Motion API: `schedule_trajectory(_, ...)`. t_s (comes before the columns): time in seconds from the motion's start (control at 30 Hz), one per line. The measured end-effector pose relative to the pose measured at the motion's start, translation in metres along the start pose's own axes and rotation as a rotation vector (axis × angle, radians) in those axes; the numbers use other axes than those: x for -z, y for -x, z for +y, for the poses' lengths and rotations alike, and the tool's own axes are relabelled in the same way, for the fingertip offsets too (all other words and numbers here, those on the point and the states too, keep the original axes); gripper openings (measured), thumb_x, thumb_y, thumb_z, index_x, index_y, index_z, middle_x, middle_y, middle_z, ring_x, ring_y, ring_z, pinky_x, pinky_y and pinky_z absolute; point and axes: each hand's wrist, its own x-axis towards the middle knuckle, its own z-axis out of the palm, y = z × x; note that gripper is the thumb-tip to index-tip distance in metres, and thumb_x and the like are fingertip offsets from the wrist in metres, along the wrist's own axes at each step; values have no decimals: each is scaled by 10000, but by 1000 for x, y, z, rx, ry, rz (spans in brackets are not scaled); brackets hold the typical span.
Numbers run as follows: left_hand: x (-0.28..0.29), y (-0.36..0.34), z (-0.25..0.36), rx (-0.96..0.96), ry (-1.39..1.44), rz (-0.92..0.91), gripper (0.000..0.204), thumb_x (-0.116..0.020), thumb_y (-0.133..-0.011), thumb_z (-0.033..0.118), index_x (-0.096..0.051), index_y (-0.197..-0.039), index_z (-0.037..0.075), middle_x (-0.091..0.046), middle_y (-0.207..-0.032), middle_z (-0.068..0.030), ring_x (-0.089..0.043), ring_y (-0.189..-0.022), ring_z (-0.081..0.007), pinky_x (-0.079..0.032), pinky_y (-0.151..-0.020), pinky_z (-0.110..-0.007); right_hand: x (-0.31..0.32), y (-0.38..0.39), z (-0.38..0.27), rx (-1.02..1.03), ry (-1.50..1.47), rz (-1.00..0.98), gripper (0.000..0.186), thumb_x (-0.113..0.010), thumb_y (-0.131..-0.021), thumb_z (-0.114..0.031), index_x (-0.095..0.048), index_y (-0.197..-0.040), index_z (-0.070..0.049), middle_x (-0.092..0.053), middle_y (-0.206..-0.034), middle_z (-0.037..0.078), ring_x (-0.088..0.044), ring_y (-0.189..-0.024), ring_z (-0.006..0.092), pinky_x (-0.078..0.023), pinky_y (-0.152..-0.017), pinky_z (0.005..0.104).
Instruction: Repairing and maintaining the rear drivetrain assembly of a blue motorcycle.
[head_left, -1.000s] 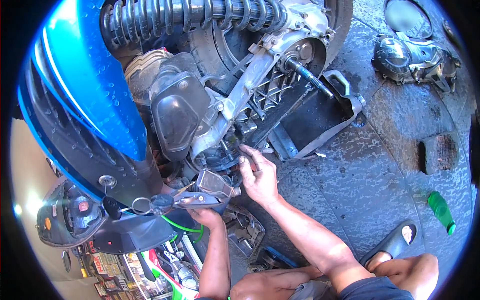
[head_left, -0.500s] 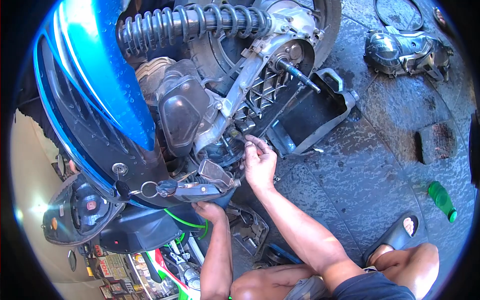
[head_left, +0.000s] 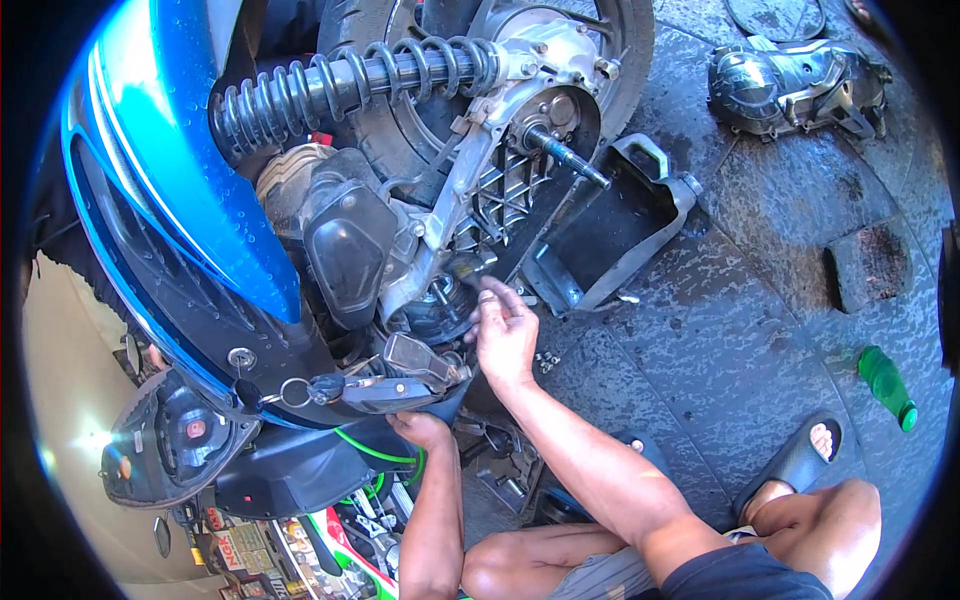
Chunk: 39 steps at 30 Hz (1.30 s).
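Note:
My right hand (head_left: 505,340) is closed in a pinch beside the lower end of an opened scooter engine case (head_left: 408,282). Something small and brownish shows near its fingertips, but I cannot make out what it is. Just left of the fingers, a short metal shaft (head_left: 443,298) sticks out of the round opening. My left hand (head_left: 424,430) is under a dark footrest-like part (head_left: 385,393), its fingers mostly hidden behind it. Higher on the case, a longer splined shaft (head_left: 565,155) points out.
A cut-open dark plastic container (head_left: 665,215) lies right of the engine. Farther off are a removed engine cover (head_left: 795,90), a dark block (head_left: 868,265) and a green bottle (head_left: 886,388). A coil spring (head_left: 360,80) and blue body panel (head_left: 190,160) stand at the left.
The whole view has shifted a little. My right hand stays by the engine opening, its fingers slightly changed in pose. My left hand keeps its place under the footrest-like part.

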Motion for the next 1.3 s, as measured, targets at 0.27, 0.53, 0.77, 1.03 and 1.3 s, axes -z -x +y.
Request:
schedule_trajectory(0.27,4,-2,-5,13,43,-3,544,-325,-922,260,-471,-1203,-183,-505,-1242,-342,-507,-1114,-412,-362,-995,-426,6,15,-8,106,123,-196,346,-543,-952,-193,-561,-1238,1,-575,-775,-9,-499,-655,40,-432,-574,189)
schedule_trajectory(0.53,0,-1,5,-3,28,-15,530,-339,-922,272,-482,-1199,-156,-529,-1207,-307,-527,-1071,-380,-386,-952,-422,11,1,-9,109,131,-265,322,-534,-944,-151,-581,-1208,29,-662,-969,81,-560,-784,79,-484,-721,246)
schedule_trajectory(0.77,2,-1,-5,-42,55,-51,556,-376,-923,321,-498,-1185,-154,-533,-1200,-293,-537,-1051,-361,-407,-925,-431,15,8,-2,142,179,-222,293,-528,-926,-123,-597,-1161,38,-684,-961,127,-593,-796,101,-490,-751,265)
schedule_trajectory(1.03,0,1,-6,-36,60,-37,607,-394,-921,366,-493,-1194,-167,-524,-1210,-301,-526,-1065,-358,-405,-932,-439,21,-3,4,326,342,-386,311,-527,-906,-140,-608,-1151,33,-688,-968,171,-652,-833,182,-507,-769,323)
schedule_trajectory(1.3,1,-6,-10,-49,65,-43,607,-386,-920,366,-507,-1182,-168,-524,-1217,-298,-532,-1058,-363,-404,-940,-442,12,-4,1,248,393,-447,288,-521,-910,-85,-597,-1163,32,-685,-948,172,-665,-862,166,-520,-781,315)
